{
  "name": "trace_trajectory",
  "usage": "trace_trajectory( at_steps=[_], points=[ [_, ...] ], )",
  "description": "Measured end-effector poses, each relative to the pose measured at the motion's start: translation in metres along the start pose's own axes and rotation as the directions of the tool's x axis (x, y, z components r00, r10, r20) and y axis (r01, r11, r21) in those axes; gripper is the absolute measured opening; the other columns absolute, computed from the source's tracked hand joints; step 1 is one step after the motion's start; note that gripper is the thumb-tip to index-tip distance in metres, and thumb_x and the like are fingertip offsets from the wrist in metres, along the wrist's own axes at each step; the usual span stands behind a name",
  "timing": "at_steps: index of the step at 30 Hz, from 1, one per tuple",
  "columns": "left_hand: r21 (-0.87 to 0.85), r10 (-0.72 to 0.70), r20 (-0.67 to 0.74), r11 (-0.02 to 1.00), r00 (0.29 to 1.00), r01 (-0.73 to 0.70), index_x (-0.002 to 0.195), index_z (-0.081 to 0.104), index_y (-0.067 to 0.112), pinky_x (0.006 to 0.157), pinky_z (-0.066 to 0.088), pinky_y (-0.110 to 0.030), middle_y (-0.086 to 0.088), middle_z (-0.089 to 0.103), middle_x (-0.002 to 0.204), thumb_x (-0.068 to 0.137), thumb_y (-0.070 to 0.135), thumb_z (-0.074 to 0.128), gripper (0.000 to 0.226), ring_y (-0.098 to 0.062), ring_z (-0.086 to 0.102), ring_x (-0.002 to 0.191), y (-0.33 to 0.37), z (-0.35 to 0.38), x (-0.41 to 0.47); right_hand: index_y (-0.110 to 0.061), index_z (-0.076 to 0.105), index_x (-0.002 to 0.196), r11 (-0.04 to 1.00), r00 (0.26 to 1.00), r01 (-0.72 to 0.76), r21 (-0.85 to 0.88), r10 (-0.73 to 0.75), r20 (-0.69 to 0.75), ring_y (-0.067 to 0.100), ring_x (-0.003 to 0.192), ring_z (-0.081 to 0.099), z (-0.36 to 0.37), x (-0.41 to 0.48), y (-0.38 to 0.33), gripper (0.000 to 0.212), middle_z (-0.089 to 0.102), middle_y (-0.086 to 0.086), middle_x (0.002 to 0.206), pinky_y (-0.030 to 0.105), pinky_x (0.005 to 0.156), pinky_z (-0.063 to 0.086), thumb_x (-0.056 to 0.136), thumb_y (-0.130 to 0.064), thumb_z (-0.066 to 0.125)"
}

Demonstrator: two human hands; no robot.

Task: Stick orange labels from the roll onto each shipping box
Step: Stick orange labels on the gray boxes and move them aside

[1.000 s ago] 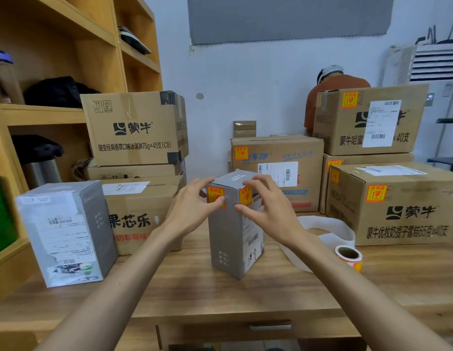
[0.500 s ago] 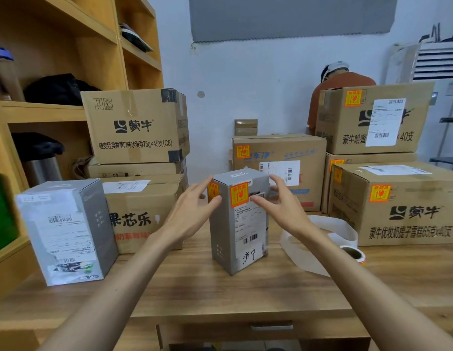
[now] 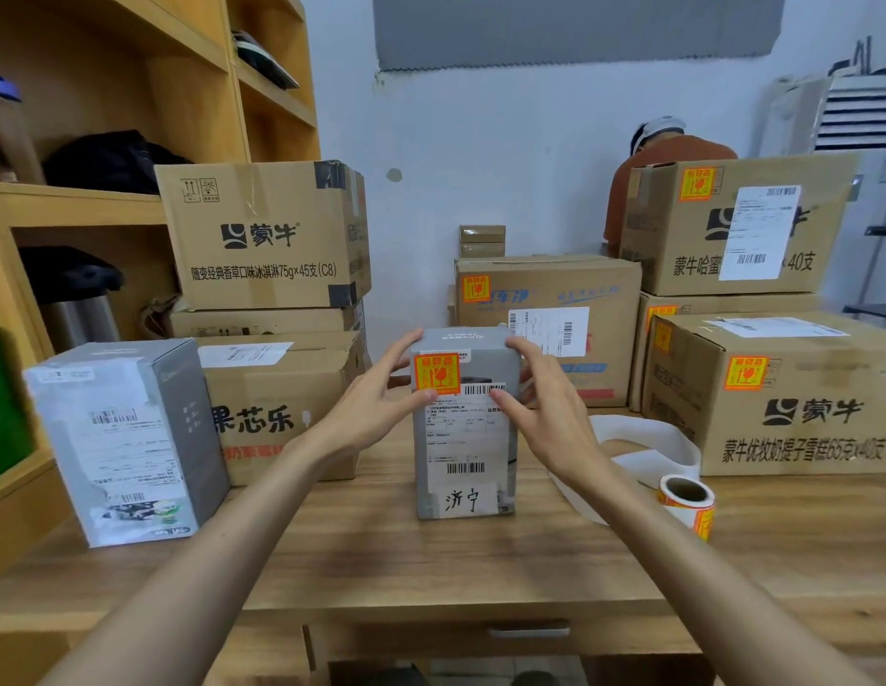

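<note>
Box (image 3: pixel 465 438) upper corners behind left hand (image 3: pixel 376 406), right hand (image 3: pixel 549 410)

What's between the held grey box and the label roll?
Head view: the right hand and wrist cross there, over the loose white backing strip, between grey box and label roll.

A wooden shelf (image 3: pixel 84 203) holds a steel flask (image 3: pixel 79 316) and a black bundle (image 3: pixel 111 160); a grey panel (image 3: pixel 579 27) hangs beyond

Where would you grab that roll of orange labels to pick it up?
Probably across its round outer wall, from above, with the nearer right hand. The label roll stands on end, hollow core up, and its white backing strip trails off behind, leaving front and sides free.
</note>
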State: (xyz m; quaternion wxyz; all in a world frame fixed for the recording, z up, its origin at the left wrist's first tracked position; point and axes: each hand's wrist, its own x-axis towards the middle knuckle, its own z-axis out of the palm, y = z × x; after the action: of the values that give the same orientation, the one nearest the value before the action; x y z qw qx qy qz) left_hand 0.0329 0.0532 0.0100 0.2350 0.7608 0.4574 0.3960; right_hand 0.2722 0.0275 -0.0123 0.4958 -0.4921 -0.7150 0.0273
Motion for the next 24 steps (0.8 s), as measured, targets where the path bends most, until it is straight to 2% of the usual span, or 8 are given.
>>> trace_trajectory(
  at_steps=[4,9,13,16,20,22,24],
  points=[
    [-0.027,-0.003,0.042,1.0,0.999,0.005,0.151,0.024,0.058,0.117,0.034,-0.058,0.006,0.053,0.148,0.082,0.059,0.071,0.083,-0.012,0.043,0.142,-0.002,-0.004,0.001,-0.036,0.036,0.136,0.998,0.999,0.04,-0.055,-0.042,-0.023,0.017,0.086,0.058,0.001,0.0,-0.002,0.048,0.051,-0.002,0.111,0.044,0.075,0.054,0.095,-0.036,0.061],
    [-0.007,0.016,0.017,1.0,1.0,-0.016,0.152,0.026,0.056,0.117,0.036,-0.056,0.006,0.055,0.146,0.091,0.044,0.072,0.077,-0.012,0.046,0.139,-0.003,-0.004,0.001,-0.033,0.039,0.138,0.995,0.998,0.056,-0.083,-0.057,-0.016,0.014,0.086,0.056,0.0,0.003,0.0,0.048,0.051,-0.003,0.109,0.04,0.072,0.052,0.095,-0.032,0.061],
    [0.037,0.06,-0.078,0.998,0.995,-0.057,0.151,0.031,0.054,0.107,0.048,-0.051,0.005,0.056,0.14,0.088,0.046,0.074,0.076,-0.01,0.056,0.124,-0.003,0.001,-0.004,-0.034,0.044,0.138,0.999,1.0,0.004,0.05,-0.003,-0.019,0.002,0.086,0.056,-0.001,0.009,0.007,0.049,0.053,-0.01,0.107,0.031,0.075,0.049,0.094,-0.026,0.064],
    [0.139,0.092,-0.149,0.988,0.984,-0.071,0.15,0.029,0.057,0.104,0.05,-0.048,0.004,0.051,0.135,0.087,0.052,0.072,0.076,-0.01,0.054,0.119,-0.002,0.007,-0.01,-0.036,0.043,0.141,0.993,0.999,-0.037,0.109,0.038,-0.007,0.005,0.087,0.06,0.003,0.013,0.011,0.051,0.057,-0.01,0.112,0.035,0.077,0.053,0.096,-0.022,0.062],
    [0.133,0.14,-0.191,0.984,0.972,-0.116,0.15,0.031,0.056,0.106,0.046,-0.044,0.008,0.047,0.134,0.091,0.057,0.065,0.068,-0.008,0.049,0.124,-0.001,0.013,-0.02,-0.035,0.033,0.15,0.981,0.992,-0.129,0.148,0.126,0.029,0.014,0.107,0.059,0.005,0.022,0.018,0.057,0.055,-0.003,0.133,0.043,0.091,0.052,0.1,-0.018,0.054],
    [0.096,0.131,-0.231,0.989,0.964,-0.112,0.149,0.034,0.055,0.114,0.04,-0.047,0.008,0.041,0.146,0.095,0.058,0.058,0.059,-0.011,0.042,0.135,-0.005,0.011,-0.018,-0.031,0.03,0.153,0.983,0.99,-0.143,0.113,0.141,0.024,0.017,0.123,0.051,0.004,0.027,0.019,0.058,0.047,0.001,0.145,0.039,0.1,0.046,0.101,-0.018,0.051],
    [0.027,0.094,-0.247,0.996,0.964,-0.09,0.15,0.026,0.06,0.121,0.031,-0.05,0.01,0.031,0.161,0.098,0.056,0.055,0.059,-0.009,0.03,0.147,-0.009,0.007,-0.014,-0.03,0.03,0.154,0.991,0.992,-0.122,0.054,0.124,-0.026,0.016,0.135,0.041,0.004,0.029,0.016,0.056,0.041,0.001,0.15,0.034,0.101,0.039,0.102,-0.027,0.049]
  ],
)
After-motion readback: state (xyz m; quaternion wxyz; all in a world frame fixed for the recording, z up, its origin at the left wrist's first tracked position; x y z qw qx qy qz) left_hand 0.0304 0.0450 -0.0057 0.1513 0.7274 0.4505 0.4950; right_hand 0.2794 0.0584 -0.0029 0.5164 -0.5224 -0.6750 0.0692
